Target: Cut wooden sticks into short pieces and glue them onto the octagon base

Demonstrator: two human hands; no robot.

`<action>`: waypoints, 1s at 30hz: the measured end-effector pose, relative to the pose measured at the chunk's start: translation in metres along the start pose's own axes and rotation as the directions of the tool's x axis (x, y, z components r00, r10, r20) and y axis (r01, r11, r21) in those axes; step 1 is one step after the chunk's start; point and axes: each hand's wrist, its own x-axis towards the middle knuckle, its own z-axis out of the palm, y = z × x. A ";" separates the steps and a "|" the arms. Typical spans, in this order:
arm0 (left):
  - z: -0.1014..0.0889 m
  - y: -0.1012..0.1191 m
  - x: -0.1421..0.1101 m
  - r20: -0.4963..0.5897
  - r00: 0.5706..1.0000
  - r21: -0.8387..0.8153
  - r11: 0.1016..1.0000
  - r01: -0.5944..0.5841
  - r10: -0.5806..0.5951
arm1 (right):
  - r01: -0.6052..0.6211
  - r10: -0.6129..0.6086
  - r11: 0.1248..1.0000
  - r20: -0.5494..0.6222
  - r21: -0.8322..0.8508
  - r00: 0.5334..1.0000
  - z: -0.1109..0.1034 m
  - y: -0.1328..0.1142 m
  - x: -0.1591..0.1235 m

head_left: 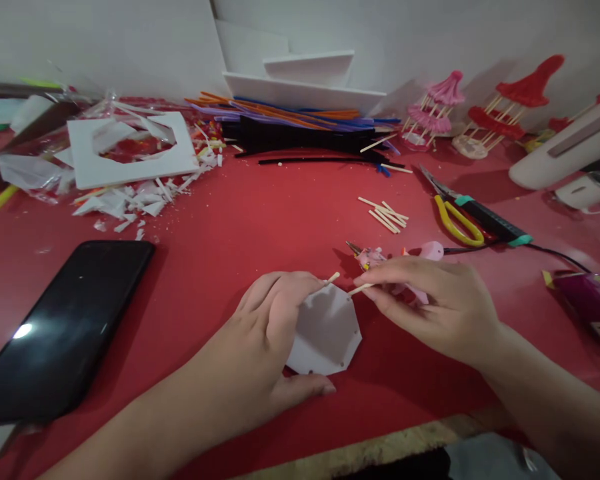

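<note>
My left hand point(273, 333) grips a white octagonal foam piece point(327, 333) with small holes along its edge, holding it just above the red table point(260, 213). A short wooden stick point(333, 277) pokes up from the piece by my left fingers. My right hand point(430, 300) pinches another thin wooden stick point(360, 289), its tip at the octagon's upper right edge. A pink glue gun point(405, 257) lies just behind my right hand.
A black phone point(65, 327) lies at the left. Loose sticks point(387, 215), yellow-handled pliers point(455, 213), a purple box point(590, 303), cut white foam board point(130, 150) with scraps, coloured pipe cleaners point(300, 123) and red and pink stick models point(480, 110) stand further back.
</note>
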 end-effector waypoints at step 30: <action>0.002 -0.001 -0.002 0.012 1.000 0.054 0.998 -0.013 0.012 | 0.058 -0.056 0.997 0.036 -0.048 0.998 0.003 0.000 -0.002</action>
